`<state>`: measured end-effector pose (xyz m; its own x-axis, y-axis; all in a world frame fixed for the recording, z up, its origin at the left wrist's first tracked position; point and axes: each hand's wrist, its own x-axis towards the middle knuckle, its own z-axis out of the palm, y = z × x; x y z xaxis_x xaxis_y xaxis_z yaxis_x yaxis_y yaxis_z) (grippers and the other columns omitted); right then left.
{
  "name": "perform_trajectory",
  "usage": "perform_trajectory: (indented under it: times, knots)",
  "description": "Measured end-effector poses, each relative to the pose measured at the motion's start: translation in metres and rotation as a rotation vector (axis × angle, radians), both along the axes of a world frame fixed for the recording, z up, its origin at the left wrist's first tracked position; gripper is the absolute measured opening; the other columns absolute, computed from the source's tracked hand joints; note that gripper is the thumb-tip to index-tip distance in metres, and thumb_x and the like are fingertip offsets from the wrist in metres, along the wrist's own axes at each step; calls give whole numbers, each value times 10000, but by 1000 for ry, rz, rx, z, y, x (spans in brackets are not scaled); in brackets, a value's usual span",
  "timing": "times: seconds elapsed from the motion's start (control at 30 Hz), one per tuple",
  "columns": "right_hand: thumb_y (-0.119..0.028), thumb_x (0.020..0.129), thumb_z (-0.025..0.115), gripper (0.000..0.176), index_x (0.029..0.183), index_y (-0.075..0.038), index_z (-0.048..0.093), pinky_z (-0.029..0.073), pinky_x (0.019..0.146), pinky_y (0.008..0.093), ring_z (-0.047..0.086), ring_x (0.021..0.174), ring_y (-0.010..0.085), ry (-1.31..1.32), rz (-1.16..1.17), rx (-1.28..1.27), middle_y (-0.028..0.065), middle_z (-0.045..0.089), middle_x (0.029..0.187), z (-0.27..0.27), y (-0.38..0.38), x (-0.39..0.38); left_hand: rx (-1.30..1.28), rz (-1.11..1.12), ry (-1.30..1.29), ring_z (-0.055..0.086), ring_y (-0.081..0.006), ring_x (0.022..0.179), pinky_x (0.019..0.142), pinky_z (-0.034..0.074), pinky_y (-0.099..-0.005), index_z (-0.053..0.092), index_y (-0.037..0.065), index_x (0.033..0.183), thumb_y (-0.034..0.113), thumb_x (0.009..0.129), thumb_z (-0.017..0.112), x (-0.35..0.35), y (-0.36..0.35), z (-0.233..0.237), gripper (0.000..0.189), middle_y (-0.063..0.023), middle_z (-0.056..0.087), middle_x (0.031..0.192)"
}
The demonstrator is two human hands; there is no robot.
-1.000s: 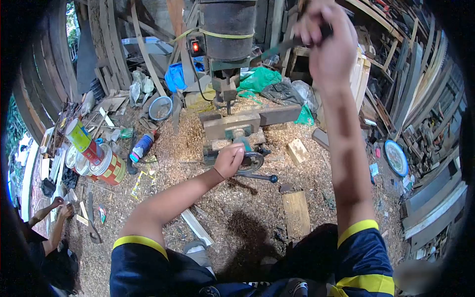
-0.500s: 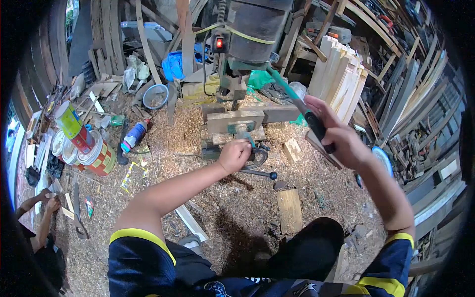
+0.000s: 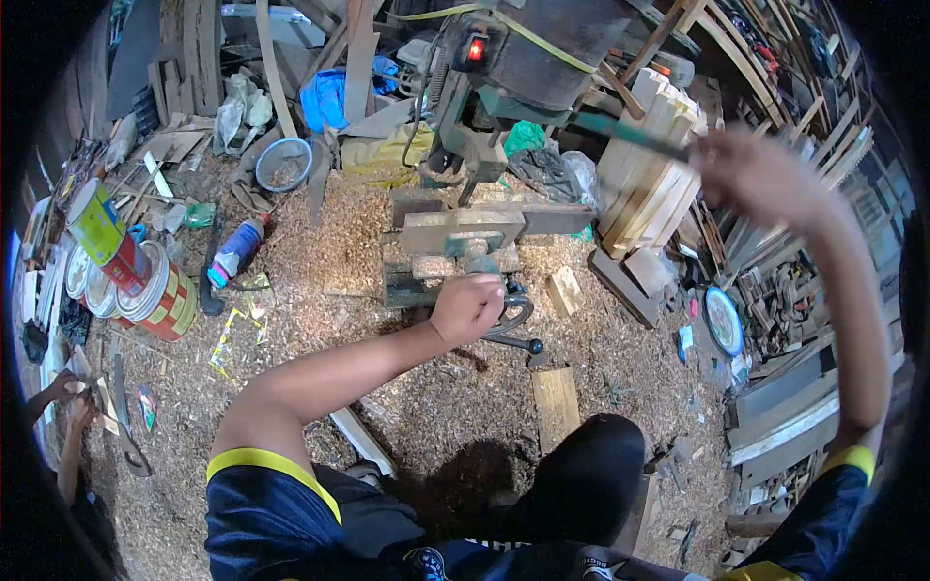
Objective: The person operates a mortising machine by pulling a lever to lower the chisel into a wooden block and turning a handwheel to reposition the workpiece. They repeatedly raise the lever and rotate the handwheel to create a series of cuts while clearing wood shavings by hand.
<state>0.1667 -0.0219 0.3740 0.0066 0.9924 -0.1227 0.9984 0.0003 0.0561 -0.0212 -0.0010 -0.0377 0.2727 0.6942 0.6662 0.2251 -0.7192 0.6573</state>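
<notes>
My left hand point(image 3: 469, 310) is closed at the top of a dark handwheel point(image 3: 521, 318) on the front of a machine vise. The exact grip is partly hidden under my fingers. A wooden block point(image 3: 460, 232) sits across the vise jaws, below the bit of a dark drilling machine point(image 3: 542, 53). My right hand point(image 3: 760, 179), smeared by motion, is wrapped round the end of the machine's long green lever point(image 3: 620, 132), up at the right. A ball-ended crank point(image 3: 523, 343) sticks out below the handwheel.
Wood shavings point(image 3: 329, 252) cover the floor. Planed timbers point(image 3: 654, 174) stand behind at the right, near a round mirror-like disc point(image 3: 724, 321). Paint buckets point(image 3: 160, 295) and a spray bottle point(image 3: 237, 250) lie left. Another person's hands point(image 3: 77, 402) hold wood at far left.
My right hand has swung outward to the right and slightly up with the lever. My left hand stays on the handwheel. The whole view has shifted a little.
</notes>
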Motion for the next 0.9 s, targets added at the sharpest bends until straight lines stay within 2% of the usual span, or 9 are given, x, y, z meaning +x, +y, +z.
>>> perform_trajectory:
  times: [0.07,0.1,0.13,0.27,0.37,0.43,0.53,0.7,0.9]
  knots:
    - [-297,1024,617,346,1299,-87,607,572,738,425,712,789,263,164,-171,39,108,706,915,-81,-21,13,51,14,-78,594,-407,713,646,467,-508,552,15,753,166,985,498,3,4,-6,282,-170,562,764]
    - [-300,1036,617,349,1319,-101,571,553,856,465,710,948,342,331,351,304,178,702,1005,-157,-32,65,46,6,-86,594,-407,713,646,467,-508,552,15,753,166,985,498,2,5,-5,282,-170,562,764]
    - [-262,1048,606,346,1346,-109,519,536,879,476,691,980,396,347,45,247,220,681,1059,-190,-50,36,30,7,-72,594,-402,704,636,468,-503,552,16,749,170,986,496,0,4,-1,288,-166,559,755]
    - [-158,1079,492,393,1443,-56,386,521,762,498,671,824,384,599,145,431,243,647,968,-323,-47,18,22,20,-74,590,-395,687,613,464,-490,551,21,740,182,989,492,-1,2,-2,302,-156,544,731]
    - [-178,1070,519,332,1369,-71,421,520,666,463,659,754,315,735,151,416,180,645,912,-331,-37,29,37,10,-79,570,-404,679,616,449,-493,540,14,748,188,1008,471,-3,5,-2,321,-166,524,729]
    - [-194,1049,558,212,1211,-91,470,477,553,404,583,618,251,1216,-136,-53,94,596,798,-321,-27,41,27,-5,-92,555,-410,664,618,442,-492,534,10,754,184,1020,459,-1,4,-5,327,-172,516,732]
    - [-395,1015,571,304,881,-125,526,416,488,356,465,504,214,1368,-672,-570,35,515,693,-275,-4,43,26,-5,-112,562,-401,667,618,444,-490,531,16,743,180,1015,467,-3,2,0,323,-168,511,724]
    - [-867,936,277,830,949,-118,633,457,726,381,664,797,263,1233,-733,-409,134,683,841,-243,-11,7,37,9,-100,546,-382,644,596,436,-487,526,17,733,200,1034,449,-3,4,-2,360,-154,483,698]
    - [-709,1053,259,744,1174,-74,628,447,901,405,641,920,243,1315,-446,60,133,706,1012,-370,5,19,28,15,-140,546,-386,650,587,443,-479,532,19,743,218,1031,464,3,8,-8,357,-169,499,715]
